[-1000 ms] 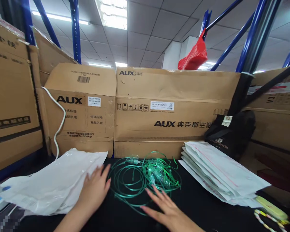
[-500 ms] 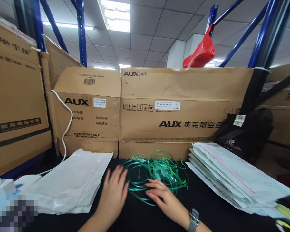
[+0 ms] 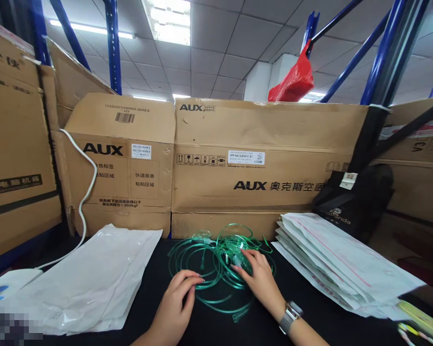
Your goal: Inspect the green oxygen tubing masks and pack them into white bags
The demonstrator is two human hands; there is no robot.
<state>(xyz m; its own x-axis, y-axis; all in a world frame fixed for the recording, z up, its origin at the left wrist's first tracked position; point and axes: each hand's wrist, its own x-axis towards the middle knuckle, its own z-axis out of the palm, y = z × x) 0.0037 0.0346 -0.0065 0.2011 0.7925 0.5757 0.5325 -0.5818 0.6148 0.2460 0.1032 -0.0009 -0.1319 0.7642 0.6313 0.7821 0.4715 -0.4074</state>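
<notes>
Coils of green clear tubing [image 3: 211, 276] lie on the black table surface, with a bundled clump of clear green plastic [image 3: 234, 250] at their right part. My left hand [image 3: 178, 300] is at the near left edge of the coils, its fingers bent together, fingertips at the tubing; whether it grips a strand is hard to see. My right hand [image 3: 261, 278], with a watch on the wrist, reaches onto the clump, thumb and forefinger apart around part of it. A tube end with a connector [image 3: 240, 315] lies between the hands, nearer the front.
White plastic bags [image 3: 104, 274] are stacked at left beside a white cable [image 3: 81, 206]. Flat printed packages [image 3: 339, 259] pile up at right, near a black bag [image 3: 341, 206]. Large cardboard boxes [image 3: 267, 129] stand behind. A yellow-green item [image 3: 422, 317] lies at the right front.
My left hand has drawn back from the coils' left side and its fingers have bent together. My right hand has moved up and right onto the clump. A tube end now shows in front.
</notes>
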